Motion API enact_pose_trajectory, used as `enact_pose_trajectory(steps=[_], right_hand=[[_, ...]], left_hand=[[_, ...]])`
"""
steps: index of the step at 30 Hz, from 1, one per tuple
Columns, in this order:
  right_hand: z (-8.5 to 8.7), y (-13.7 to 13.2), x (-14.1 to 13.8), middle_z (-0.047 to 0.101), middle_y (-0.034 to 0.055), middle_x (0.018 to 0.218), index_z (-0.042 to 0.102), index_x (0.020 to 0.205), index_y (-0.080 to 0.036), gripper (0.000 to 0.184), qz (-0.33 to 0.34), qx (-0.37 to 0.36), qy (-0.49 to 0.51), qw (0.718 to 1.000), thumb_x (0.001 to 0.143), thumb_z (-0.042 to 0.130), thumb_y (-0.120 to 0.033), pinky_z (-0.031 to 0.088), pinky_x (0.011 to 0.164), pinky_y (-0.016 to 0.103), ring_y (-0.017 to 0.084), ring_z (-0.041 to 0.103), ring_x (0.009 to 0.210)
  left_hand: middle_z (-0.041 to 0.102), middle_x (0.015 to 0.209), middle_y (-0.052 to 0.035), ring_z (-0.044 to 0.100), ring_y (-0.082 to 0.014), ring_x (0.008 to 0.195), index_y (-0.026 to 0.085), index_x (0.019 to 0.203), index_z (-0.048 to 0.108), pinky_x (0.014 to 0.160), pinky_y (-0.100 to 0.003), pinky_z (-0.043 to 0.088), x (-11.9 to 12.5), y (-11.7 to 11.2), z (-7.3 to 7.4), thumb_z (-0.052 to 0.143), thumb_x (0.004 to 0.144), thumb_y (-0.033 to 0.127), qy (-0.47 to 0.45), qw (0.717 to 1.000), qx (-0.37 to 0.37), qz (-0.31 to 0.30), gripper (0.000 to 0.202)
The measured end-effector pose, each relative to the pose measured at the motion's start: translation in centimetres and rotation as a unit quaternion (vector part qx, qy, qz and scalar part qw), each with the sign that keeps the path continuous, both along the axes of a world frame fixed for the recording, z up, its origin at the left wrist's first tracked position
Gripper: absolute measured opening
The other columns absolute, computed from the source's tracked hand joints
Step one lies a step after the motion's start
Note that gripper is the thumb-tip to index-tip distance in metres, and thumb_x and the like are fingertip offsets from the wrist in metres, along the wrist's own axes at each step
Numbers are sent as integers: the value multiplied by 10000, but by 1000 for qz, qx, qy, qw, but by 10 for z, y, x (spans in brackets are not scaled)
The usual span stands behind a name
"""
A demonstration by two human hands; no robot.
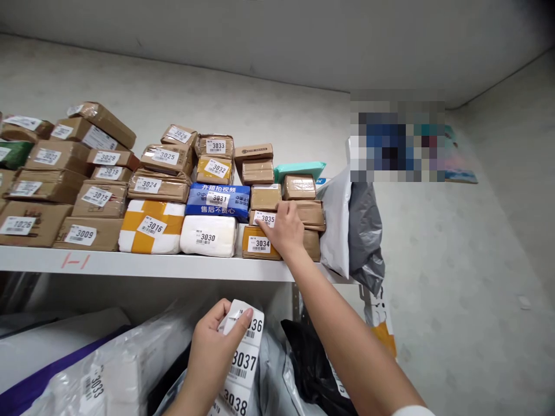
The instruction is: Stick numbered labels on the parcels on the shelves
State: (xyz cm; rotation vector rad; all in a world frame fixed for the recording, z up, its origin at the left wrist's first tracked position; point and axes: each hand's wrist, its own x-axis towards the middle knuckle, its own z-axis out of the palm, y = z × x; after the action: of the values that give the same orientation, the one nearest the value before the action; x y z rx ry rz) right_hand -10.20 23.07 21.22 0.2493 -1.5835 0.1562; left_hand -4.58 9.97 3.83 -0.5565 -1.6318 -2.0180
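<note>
My left hand (217,341) pinches a strip of white printed labels (243,364) between thumb and fingers, below the shelf edge. The numbers 3037 and 3038 show on it, and above them one ending in 36, partly under my thumb. Up on the shelf, my right hand (286,231) rests against a small brown cardboard box (312,215). Its thumb touches the label numbered 3035 (265,218) on that box's front, and the other fingers are bent, apart from the thumb. Directly beneath lies a box labelled 3034 (259,244). Unlabelled small boxes (265,196) sit above.
Stacked numbered parcels (93,196) line the white shelf (151,266) to the left. At its right end, a white and grey plastic mailer (342,225) leans past the edge. Bagged parcels (108,370) fill the space below. A pixelated patch covers part of the wall.
</note>
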Motion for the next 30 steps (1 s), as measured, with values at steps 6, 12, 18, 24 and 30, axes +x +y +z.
enact_pose_trajectory(steps=[6, 12, 18, 24, 30], right_hand=[[5, 13, 12, 683, 69, 826, 453, 990, -206, 306, 18, -49, -90, 995, 806, 617, -388, 380, 602, 319, 264, 626, 778], [3, 9, 12, 703, 132, 819, 503, 966, -192, 176, -9, -80, -95, 992, 916, 434, -346, 306, 556, 326, 278, 644, 746], [-2, 13, 14, 689, 1, 755, 502, 843, -245, 235, 64, -71, -110, 989, 762, 678, -378, 327, 549, 289, 222, 635, 737], [4, -18, 7, 673, 128, 917, 543, 872, -201, 177, 90, -104, -76, 988, 838, 576, -372, 380, 644, 361, 285, 616, 825], [-28, 1, 42, 690, 50, 804, 625, 913, -194, 266, 308, -67, -207, 926, 832, 545, -435, 459, 608, 293, 174, 618, 701]], left_hand=[[430, 472, 72, 370, -80, 452, 191, 593, 429, 438, -185, 277, -7, -3, -2, 699, 574, 601, -2, 1000, -13, -8, 492], [434, 493, 69, 362, -68, 469, 177, 607, 457, 438, -171, 284, -4, -1, 10, 704, 562, 620, 10, 1000, 3, -14, 509], [434, 519, 73, 353, -62, 475, 182, 646, 444, 438, -164, 297, -3, -1, 19, 697, 610, 597, 19, 997, 57, -57, 488], [387, 534, 80, 309, -59, 491, 190, 657, 417, 445, -150, 283, -6, 4, 29, 645, 706, 532, 69, 991, 81, -80, 414], [412, 604, 71, 338, -71, 543, 199, 720, 450, 490, -155, 323, -7, -4, 28, 600, 737, 583, 88, 992, 69, -54, 413]])
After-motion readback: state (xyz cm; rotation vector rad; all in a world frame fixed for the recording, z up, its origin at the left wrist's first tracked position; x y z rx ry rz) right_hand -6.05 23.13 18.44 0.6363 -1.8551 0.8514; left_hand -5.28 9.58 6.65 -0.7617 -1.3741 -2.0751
